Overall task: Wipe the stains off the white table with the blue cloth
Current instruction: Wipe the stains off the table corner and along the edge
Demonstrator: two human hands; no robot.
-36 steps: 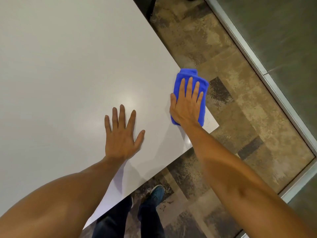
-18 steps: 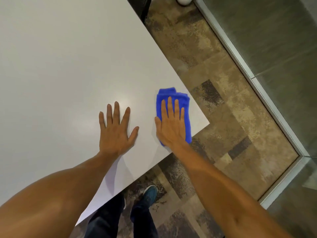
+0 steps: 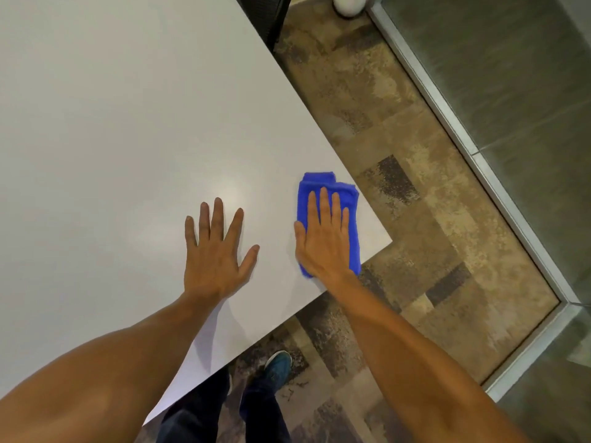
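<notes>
My right fingers (image 3: pixel 324 206) lie straight and close together, flattened on top of the blue cloth (image 3: pixel 354 225), pressing it down rather than gripping it; the right hand (image 3: pixel 323 241) covers most of the folded pad, with blue showing past the fingertips, along the outer side and at the wrist end. The left hand (image 3: pixel 216 251) sits just beside it, apart from the cloth, palm down on the bare white table (image 3: pixel 128 123) with its fingers fanned wide and holding nothing. I see the cloth close to the table's right corner (image 3: pixel 390 240): its outer side runs near the long right edge, and its near end almost reaches the short near edge that slants down toward my legs. So I have little surface left to the right and toward me, while a broad open stretch of tabletop runs away to the left and ahead of both hands. I cannot make out any stains on the white surface from here, only a soft glare patch ahead of the left hand. Beyond the edges lies mottled brown carpet (image 3: pixel 415 155), and below the near edge I see dark trousers and a blue shoe (image 3: pixel 279 366). A metal floor rail (image 3: pixel 463 139) crosses the carpet well to the right.
</notes>
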